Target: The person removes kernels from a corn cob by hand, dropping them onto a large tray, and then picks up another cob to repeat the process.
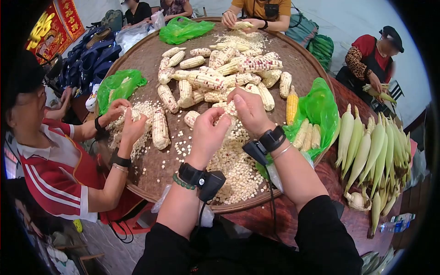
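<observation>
My left hand [210, 133] and my right hand [250, 110] are closed together on one ear of corn [230, 109], mostly hidden by my fingers. Below them a heap of loose pale kernels [238, 172] covers the near part of a round woven tray [151, 183]. Just beyond my hands lies a pile of husked corn ears [206, 80], white with dark red specks. One yellow ear [292, 106] rests to the right of the pile, beside a green plastic bag [317, 103] with several pale cobs on it.
Unhusked corn [378, 146] is stacked on the wooden table [293, 206] at right, near a plastic bottle [396, 225]. A person on my left [64, 169] holds corn over the tray; another across [266, 11] does too. A third person [373, 64] stands at right with corn.
</observation>
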A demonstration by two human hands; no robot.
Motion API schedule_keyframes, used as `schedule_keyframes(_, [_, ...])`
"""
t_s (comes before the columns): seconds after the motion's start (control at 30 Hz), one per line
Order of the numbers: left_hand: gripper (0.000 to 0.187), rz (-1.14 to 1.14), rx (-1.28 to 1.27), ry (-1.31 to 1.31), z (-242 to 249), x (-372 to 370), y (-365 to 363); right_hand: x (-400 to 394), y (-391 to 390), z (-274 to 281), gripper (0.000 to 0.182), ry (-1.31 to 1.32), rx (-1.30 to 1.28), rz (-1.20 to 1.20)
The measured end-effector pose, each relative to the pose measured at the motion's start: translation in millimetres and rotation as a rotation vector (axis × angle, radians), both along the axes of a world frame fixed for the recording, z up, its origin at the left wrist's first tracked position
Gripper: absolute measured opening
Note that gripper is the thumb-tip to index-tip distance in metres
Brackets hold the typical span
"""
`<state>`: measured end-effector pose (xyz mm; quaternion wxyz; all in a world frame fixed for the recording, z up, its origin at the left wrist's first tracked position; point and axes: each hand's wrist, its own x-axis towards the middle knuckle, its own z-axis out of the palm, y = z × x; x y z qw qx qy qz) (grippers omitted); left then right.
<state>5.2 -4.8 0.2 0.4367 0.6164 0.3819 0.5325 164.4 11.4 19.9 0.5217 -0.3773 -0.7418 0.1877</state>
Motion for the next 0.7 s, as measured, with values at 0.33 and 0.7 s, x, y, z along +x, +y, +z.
schedule_keyframes(0.33, [0.027,0.236,0.224,0.319,8.7,2.8,-4.9,-5.5,0.3,-3.5,0.022,-0.100,0.103,-0.061])
schedule_keyframes(0.7, [0.026,0.209,0.167,0.233,1.8,1.6,-1.0,-8.1,-0.1,-4.8,0.022,-0.151,0.123,-0.098])
